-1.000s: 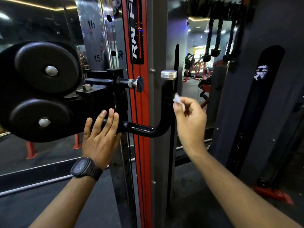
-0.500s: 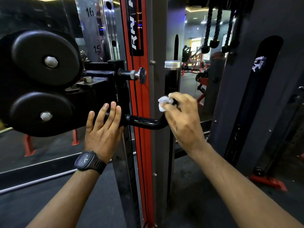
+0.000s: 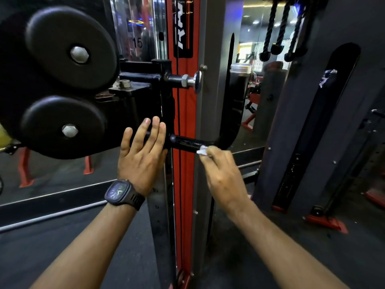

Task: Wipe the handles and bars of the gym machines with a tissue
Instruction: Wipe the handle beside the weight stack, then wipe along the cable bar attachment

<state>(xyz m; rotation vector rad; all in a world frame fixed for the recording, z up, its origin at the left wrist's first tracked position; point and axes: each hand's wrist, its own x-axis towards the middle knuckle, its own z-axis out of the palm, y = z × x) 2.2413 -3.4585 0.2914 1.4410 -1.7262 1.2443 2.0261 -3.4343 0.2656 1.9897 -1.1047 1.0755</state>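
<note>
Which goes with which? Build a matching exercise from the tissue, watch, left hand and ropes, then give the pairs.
1 tissue
2 watch
3 left hand
4 ropes

A hang at upper right
B fingers straight, against the black carriage
C pinched by the right hand on the black handle
D on the left wrist

Pairs: 1-C, 2-D, 3-B, 4-A

15 on steel upright (image 3: 138,43), cut-off white lettering on red post (image 3: 185,105)

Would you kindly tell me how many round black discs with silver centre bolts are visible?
2: the upper disc at top left, the lower disc directly beneath it, beside the left hand. Others may lie beyond the frame.
</note>
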